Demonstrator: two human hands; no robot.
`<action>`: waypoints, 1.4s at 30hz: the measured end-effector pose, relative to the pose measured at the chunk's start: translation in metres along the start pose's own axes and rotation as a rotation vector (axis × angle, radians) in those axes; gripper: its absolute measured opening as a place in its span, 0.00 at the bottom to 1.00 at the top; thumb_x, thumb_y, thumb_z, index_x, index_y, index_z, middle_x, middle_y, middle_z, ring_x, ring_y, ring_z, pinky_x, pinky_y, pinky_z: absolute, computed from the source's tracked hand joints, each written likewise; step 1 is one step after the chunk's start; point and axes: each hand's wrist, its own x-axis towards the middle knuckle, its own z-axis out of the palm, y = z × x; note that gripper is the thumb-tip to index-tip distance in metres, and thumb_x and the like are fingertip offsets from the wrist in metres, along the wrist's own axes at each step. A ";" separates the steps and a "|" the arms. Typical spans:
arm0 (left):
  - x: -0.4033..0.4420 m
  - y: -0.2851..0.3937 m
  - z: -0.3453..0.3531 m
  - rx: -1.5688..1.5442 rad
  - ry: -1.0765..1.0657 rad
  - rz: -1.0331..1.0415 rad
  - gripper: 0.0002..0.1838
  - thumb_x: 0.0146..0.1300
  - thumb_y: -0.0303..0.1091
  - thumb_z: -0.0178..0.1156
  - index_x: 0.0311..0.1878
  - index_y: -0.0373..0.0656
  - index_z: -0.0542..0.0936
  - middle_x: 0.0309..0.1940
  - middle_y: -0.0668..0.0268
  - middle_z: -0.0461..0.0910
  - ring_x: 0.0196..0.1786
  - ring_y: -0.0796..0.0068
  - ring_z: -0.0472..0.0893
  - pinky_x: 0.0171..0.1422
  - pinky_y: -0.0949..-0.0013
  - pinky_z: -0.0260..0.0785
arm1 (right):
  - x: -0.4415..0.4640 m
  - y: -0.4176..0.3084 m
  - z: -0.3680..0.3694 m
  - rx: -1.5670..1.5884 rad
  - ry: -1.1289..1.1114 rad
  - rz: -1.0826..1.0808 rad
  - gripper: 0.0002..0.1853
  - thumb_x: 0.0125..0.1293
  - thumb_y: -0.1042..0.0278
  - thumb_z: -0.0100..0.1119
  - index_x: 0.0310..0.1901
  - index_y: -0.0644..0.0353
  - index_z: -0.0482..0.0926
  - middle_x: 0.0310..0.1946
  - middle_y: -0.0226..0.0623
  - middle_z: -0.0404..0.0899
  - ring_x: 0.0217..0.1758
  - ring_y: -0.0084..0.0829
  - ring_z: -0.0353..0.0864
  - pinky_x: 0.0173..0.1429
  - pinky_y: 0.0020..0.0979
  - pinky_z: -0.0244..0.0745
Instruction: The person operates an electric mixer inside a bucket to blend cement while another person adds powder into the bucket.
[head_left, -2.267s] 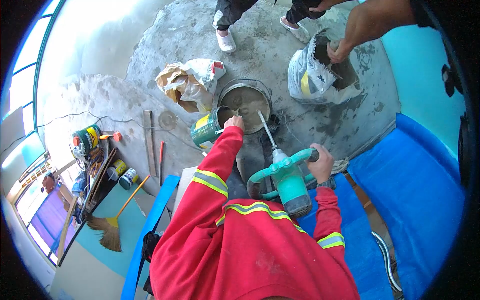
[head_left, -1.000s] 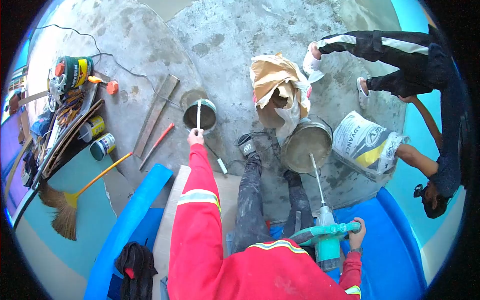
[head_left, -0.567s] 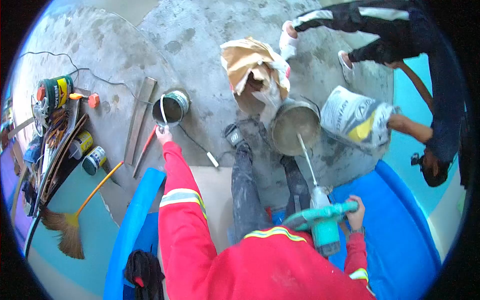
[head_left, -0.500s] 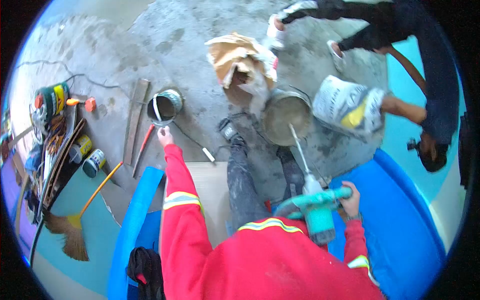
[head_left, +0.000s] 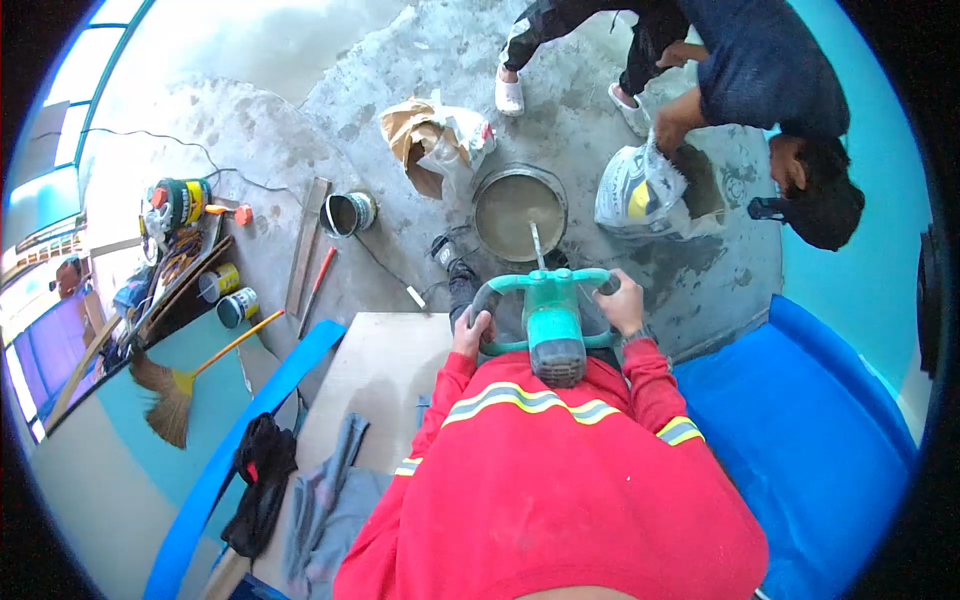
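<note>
Both of my hands are on a green electric paddle mixer (head_left: 555,325), held in front of my body. My left hand (head_left: 472,332) is closed around the left side of its looped handle. On the right side, my right hand (head_left: 622,304) grips the same handle. The mixer's shaft (head_left: 537,243) runs down into a round bucket (head_left: 478,233) of grey-brown wet mix (head_left: 515,205). The paddle end is hidden in the mix. Behind the bucket, an opened brown paper sack (head_left: 412,140) with clear plastic stands on the floor.
A co-worker (head_left: 770,70) bends over a white printed sack (head_left: 630,195) at right. A small bucket (head_left: 365,210), a wooden plank (head_left: 308,245) and a red rod (head_left: 318,290) lie left. A cable (head_left: 385,268) crosses the concrete. Blue sheeting (head_left: 790,430) lies right; a broom (head_left: 165,395) lies left.
My left hand has moved from beside the small bucket onto the mixer's left handle. The mixer has swung from tilted right to centred before me. The co-worker and white sack have shifted.
</note>
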 end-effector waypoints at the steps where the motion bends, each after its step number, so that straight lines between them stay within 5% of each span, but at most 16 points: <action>1: 0.006 0.006 0.016 -0.006 0.049 0.005 0.20 0.64 0.53 0.59 0.37 0.43 0.74 0.20 0.69 0.74 0.20 0.79 0.73 0.24 0.74 0.63 | 0.011 0.005 -0.008 -0.019 0.016 -0.001 0.16 0.47 0.62 0.70 0.38 0.57 0.82 0.32 0.47 0.83 0.39 0.46 0.84 0.42 0.41 0.78; 7: -0.010 0.010 0.059 -0.012 0.105 -0.083 0.21 0.62 0.53 0.62 0.37 0.43 0.74 0.17 0.67 0.75 0.18 0.77 0.74 0.22 0.73 0.64 | 0.012 0.037 -0.032 -0.010 0.001 -0.015 0.16 0.47 0.57 0.68 0.37 0.55 0.81 0.34 0.49 0.83 0.41 0.50 0.83 0.44 0.45 0.77; 42: -0.024 -0.035 -0.008 -0.270 0.139 -0.156 0.26 0.56 0.57 0.67 0.32 0.42 0.73 0.17 0.64 0.74 0.17 0.67 0.76 0.24 0.64 0.71 | 0.025 -0.044 0.012 -0.235 -0.112 -0.175 0.22 0.45 0.55 0.68 0.44 0.52 0.81 0.37 0.49 0.83 0.44 0.51 0.82 0.46 0.46 0.77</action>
